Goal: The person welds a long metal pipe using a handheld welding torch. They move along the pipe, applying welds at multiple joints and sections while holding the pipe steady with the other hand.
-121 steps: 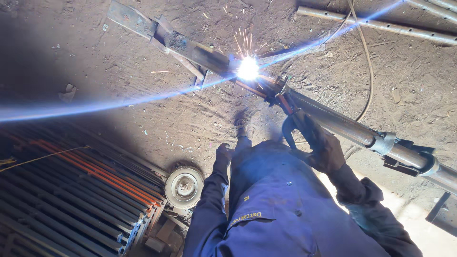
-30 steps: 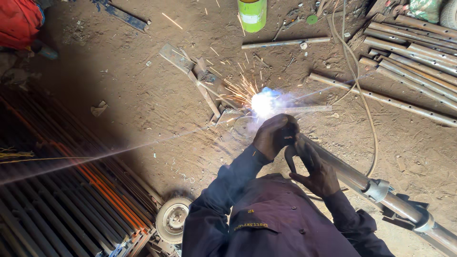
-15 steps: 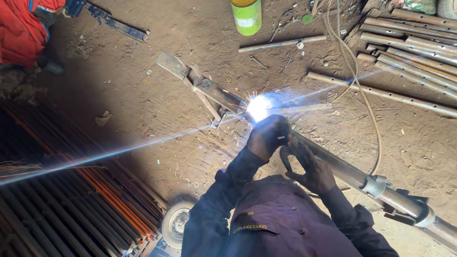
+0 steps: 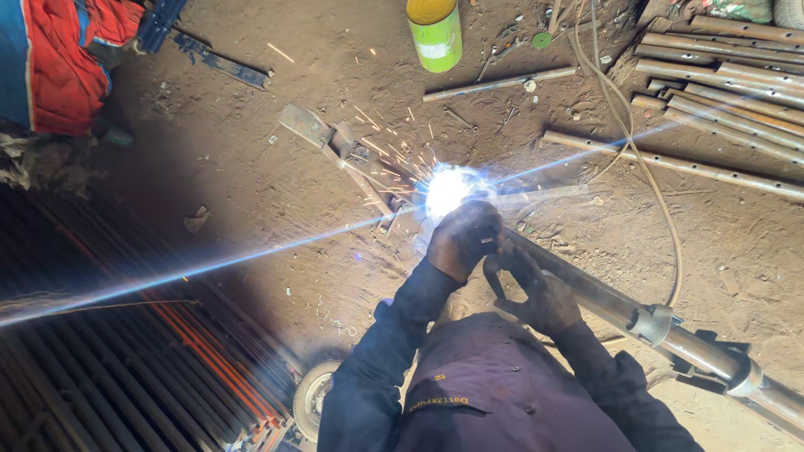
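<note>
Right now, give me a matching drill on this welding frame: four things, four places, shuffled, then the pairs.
Things:
1. green can
2. red cloth
3. small wheel
4. stacked pipes

Places:
A. top right corner
B. bottom edge, beside the left sleeve
C. top centre, standing on the dirt
D. top left corner

Pairs: 1-C, 2-D, 3-B, 4-A

Both gloved hands, left hand and right hand, sit at the long pipe by the arc.

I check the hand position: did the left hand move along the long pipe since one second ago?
No. The left hand stays at the bright arc on the long pipe, beside the right hand.
</note>
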The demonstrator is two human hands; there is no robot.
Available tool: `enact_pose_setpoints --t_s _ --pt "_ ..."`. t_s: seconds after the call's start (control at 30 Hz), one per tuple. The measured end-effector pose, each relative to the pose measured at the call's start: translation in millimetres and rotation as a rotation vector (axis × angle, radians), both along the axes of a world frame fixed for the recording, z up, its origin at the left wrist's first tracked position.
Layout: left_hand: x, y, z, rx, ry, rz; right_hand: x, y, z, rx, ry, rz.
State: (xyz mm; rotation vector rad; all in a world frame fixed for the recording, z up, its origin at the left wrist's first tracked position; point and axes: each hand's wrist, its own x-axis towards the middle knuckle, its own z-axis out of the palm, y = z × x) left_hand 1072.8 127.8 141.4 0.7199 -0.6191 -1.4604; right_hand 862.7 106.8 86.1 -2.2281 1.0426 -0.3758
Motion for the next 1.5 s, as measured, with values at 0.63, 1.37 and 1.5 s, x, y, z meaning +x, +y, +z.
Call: enact_pose_setpoints --t_s 0.63,1.37,1.5 --pt "-31.2 -3.6 2.3 -0.007 0.186 0.040 -17.3 -11.2 -17.1 0.045 0.084 -0.047" --pt "8.0 14.0 -4.8 0.026 0.248 -0.025 -3.6 4.6 -36.5 -0.326 -0.006 0.139" --pt "42.6 24.5 -23.1 0.006 0.235 -0.053 11.6 12.0 -28.0 -0.216 0.112 0.062"
